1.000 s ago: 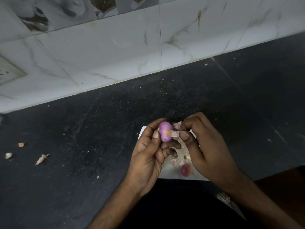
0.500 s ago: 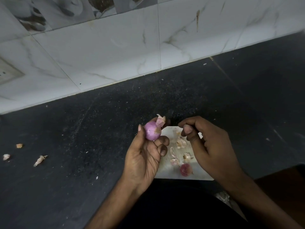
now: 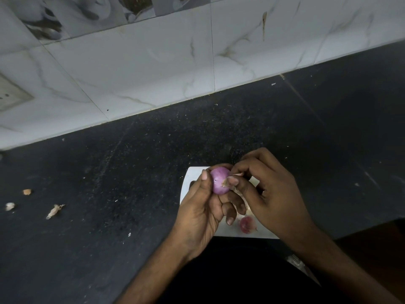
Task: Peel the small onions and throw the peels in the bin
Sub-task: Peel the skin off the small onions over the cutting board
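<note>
My left hand (image 3: pixel 205 212) grips a small purple onion (image 3: pixel 219 180) between thumb and fingers, held just above a white board (image 3: pixel 192 175) on the dark counter. My right hand (image 3: pixel 269 191) meets it from the right, thumb and forefinger pinching a thin strip of peel at the onion's side. A second small reddish onion (image 3: pixel 247 224) lies on the board below my hands. Other peel pieces on the board are mostly hidden by my fingers.
The black counter (image 3: pixel 131 172) runs back to a white marbled tile wall (image 3: pixel 153 62). Three peel scraps (image 3: pixel 54 211) lie on the counter at the far left. The counter's front edge sits close to my body. No bin is in view.
My hands were apart half a second ago, the left holding the onion further left. Now the right hand has come back to the onion and pinches peel on it.
</note>
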`<state>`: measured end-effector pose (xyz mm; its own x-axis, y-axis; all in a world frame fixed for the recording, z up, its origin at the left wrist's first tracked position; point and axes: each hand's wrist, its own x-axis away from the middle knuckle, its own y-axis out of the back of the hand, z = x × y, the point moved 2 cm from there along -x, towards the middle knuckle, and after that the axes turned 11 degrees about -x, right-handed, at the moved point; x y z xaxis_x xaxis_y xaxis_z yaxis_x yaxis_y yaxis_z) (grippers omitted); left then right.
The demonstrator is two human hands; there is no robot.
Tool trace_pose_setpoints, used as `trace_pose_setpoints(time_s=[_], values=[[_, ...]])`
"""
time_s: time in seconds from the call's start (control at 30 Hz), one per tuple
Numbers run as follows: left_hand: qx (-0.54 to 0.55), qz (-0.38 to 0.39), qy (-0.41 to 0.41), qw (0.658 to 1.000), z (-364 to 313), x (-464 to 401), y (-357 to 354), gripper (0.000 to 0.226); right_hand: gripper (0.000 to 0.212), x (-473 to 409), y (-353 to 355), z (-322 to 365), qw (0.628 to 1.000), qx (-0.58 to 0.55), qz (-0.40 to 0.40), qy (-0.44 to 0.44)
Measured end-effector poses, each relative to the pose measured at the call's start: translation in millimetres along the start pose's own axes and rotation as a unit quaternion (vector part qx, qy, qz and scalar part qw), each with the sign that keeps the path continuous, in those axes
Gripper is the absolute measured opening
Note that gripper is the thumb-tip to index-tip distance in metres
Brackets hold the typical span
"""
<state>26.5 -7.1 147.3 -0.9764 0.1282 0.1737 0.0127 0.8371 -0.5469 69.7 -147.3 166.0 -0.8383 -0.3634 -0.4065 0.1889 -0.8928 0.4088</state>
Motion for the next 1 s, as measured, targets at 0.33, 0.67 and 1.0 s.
trace_pose_setpoints(time_s=[0.33,0.67,1.0], values=[[0.015,-0.114,0.003,0.993,-5.5,-4.4,11.1,0.063,0.012,2.0,7.8,-7.0,0.999,0.014,-0.01,-0.045],[0.05,-0.123,0.025,0.991,4.7,-6.3,15.8,0.055,0.019,5.0,1.6,-11.1,0.998,0.024,0.023,-0.061],[0.051,-0.046,0.031,0.997,3.5,-2.4,4.8,0.049,0.019,1.3,-1.4,-0.4,0.999,-0.004,0.0,0.037]])
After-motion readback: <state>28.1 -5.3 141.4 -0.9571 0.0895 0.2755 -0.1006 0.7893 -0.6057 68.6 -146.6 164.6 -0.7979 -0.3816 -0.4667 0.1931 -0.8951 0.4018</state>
